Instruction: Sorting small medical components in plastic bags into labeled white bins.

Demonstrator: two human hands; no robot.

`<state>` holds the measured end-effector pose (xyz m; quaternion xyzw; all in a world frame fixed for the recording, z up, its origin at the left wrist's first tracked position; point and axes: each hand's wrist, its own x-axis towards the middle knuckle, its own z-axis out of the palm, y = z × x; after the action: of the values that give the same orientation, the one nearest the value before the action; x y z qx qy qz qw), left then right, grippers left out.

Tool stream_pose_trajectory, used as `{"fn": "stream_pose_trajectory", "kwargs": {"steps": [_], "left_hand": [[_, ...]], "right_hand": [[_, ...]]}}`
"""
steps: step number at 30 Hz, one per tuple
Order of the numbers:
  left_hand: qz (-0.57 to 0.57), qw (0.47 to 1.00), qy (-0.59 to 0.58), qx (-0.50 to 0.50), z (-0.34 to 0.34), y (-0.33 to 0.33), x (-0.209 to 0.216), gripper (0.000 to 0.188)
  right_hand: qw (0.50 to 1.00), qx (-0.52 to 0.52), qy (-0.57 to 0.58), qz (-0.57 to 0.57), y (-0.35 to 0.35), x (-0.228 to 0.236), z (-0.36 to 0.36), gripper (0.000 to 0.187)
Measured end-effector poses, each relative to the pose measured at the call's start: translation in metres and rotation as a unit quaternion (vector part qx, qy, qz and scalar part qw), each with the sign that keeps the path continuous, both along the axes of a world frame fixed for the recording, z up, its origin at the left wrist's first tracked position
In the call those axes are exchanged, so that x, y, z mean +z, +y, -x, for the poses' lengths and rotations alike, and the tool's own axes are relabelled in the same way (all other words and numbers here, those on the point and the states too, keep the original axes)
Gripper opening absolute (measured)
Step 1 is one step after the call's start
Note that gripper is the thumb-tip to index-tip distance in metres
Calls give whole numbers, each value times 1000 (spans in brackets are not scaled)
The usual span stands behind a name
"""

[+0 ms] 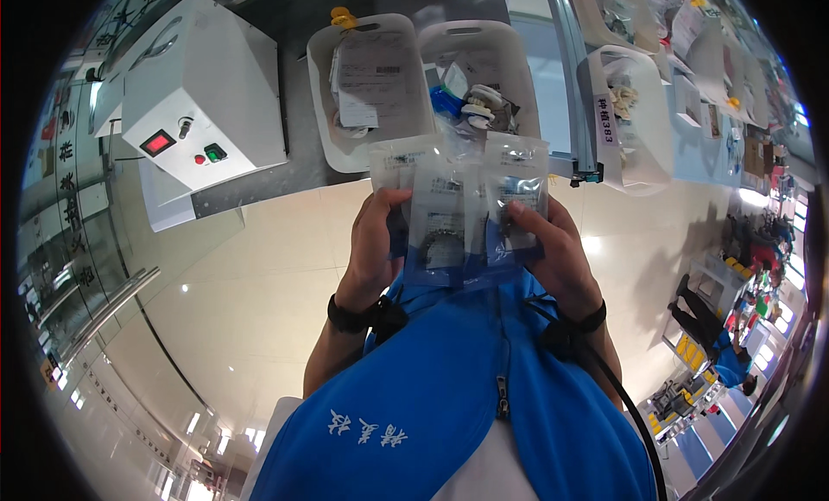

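Observation:
Several clear plastic bags (445,216) with printed labels and small dark contents are held fanned out in front of my chest. My left hand (377,233) grips the bags at their left side, its thumb lying over the front. On the right side my right hand (557,242) pinches them, thumb pressed on the front of the rightmost bag. The fingers behind the bags are hidden. Just beyond the bags' upper edges stand two white bins, the left bin (321,112) with printed papers in it and the right bin (524,78) with blue and white items.
A white machine (207,86) with a red-lit switch and knobs stands on the dark table (294,147) at left. More white bins (648,147) are at the right, past a metal rail (577,86). A person (721,345) in blue is far right.

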<state>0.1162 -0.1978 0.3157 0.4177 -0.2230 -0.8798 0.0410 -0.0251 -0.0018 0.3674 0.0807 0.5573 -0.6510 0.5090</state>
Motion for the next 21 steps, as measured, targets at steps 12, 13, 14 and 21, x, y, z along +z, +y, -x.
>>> {"fn": "stream_pose_trajectory", "kwargs": {"steps": [12, 13, 14, 21], "left_hand": [[118, 980, 89, -135, 47, 81, 24, 59], [124, 979, 88, -139, 53, 92, 26, 59], [127, 976, 91, -149, 59, 104, 30, 57], [161, 962, 105, -194, 112, 230, 49, 54]], "right_hand": [[996, -79, -34, 26, 81, 13, 25, 38], [996, -76, -31, 33, 94, 15, 30, 39], [996, -73, -27, 41, 108, 15, 35, 39], [992, -98, -22, 82, 250, 19, 77, 42]]}}
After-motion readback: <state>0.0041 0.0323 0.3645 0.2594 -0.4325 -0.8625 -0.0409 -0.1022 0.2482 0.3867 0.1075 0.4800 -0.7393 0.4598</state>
